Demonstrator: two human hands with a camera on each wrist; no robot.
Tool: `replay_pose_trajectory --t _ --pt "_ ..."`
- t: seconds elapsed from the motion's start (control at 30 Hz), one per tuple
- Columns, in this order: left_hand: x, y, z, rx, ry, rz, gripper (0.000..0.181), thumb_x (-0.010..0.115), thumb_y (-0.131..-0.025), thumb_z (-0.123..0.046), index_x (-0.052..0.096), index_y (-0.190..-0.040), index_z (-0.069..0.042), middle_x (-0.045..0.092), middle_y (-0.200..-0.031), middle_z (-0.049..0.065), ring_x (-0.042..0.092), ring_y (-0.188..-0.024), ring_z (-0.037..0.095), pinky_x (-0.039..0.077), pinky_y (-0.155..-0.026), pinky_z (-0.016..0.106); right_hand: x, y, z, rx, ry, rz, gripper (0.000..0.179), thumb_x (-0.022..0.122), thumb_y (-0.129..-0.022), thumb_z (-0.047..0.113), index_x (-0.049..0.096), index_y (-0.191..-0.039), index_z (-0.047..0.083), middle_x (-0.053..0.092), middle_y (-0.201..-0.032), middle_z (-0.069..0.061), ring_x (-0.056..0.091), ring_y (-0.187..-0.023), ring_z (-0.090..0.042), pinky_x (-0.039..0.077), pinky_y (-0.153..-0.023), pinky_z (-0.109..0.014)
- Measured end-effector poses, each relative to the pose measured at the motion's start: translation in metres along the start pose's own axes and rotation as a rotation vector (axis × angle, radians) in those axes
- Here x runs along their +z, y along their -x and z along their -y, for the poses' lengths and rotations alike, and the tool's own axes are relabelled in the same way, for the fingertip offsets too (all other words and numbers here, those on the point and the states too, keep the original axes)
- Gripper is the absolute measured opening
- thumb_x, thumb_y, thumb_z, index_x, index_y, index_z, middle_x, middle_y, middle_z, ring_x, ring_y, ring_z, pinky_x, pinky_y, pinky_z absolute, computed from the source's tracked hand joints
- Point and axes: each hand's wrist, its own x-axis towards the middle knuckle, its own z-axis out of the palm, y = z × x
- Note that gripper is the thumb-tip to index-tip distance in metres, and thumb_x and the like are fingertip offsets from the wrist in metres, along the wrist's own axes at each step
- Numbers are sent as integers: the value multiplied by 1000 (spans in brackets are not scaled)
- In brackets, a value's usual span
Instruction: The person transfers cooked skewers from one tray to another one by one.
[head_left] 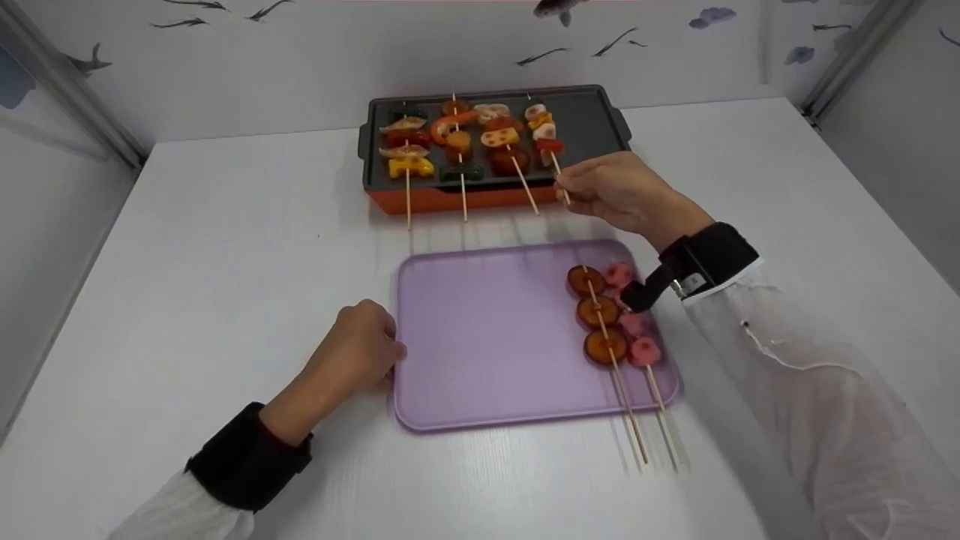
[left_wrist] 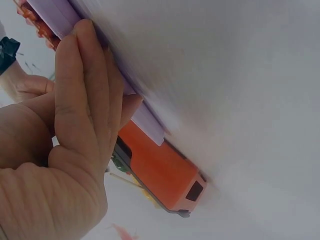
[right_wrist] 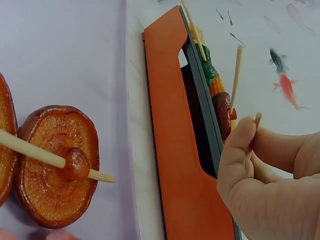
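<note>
One skewer (head_left: 550,146), probably light yet stiff, suits our right hand (head_left: 619,191) pinching its five-o'clock end; our left hand (head_left: 361,346) pinches the tray (head_left: 487,337) at nine o'clock.

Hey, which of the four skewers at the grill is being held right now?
The rightmost skewer as the head view shows the grill: the right hand pinches it, while no hand touches the other three skewers.

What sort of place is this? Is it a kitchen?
Probably a tabletop booth for pretend cooking, not a real kitchen: there are fish-patterned panels behind a white table, and a small orange-sided grill with skewers that look like shiny toys.
</note>
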Motion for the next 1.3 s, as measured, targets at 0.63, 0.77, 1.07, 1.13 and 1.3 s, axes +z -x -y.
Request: replay_pose_trajectory --t 0.63,0.77,1.07,1.13,1.3 --pt "-1 2 -3 -1 -24 -6 8 64 -93 4 68 -86 6 68 -70 11 64 -54 13 50 -50 24 -4 62 16 -74 22 43 20 69 -96 8 72 -111 -5 69 -100 -15 68 -85 -20 60 -78 -28" --pt "-1 2 -3 3 -41 -7 9 65 -93 4 68 -85 6 67 -70 11 63 -55 13 49 -49 24 -2 80 8 -60 54 72 20 70 -96 10 72 -110 -5 70 -97 -15 68 -82 -20 60 -75 -27" --pt "0 2 -1 26 -43 -17 14 65 -91 6 67 -78 5 64 -67 10 59 -53 12 47 -48 23 5 120 -18 7 131 205 25 66 -99 8 65 -117 -9 74 -97 -12 70 -83 -15 60 -78 -27" --pt "-1 2 -1 30 -40 -14 13 65 -91 7 66 -78 5 64 -67 10 59 -53 13 47 -48 23 5 130 -25 27 138 217 27 66 -99 6 63 -119 -11 74 -99 -14 72 -86 -16 60 -80 -28" --pt "-1 2 -2 8 -30 0 14 63 -91 6 66 -78 5 64 -66 11 60 -52 14 48 -48 23 2 154 -43 50 135 257 27 70 -96 6 63 -116 -12 74 -99 -14 73 -86 -17 61 -77 -30"
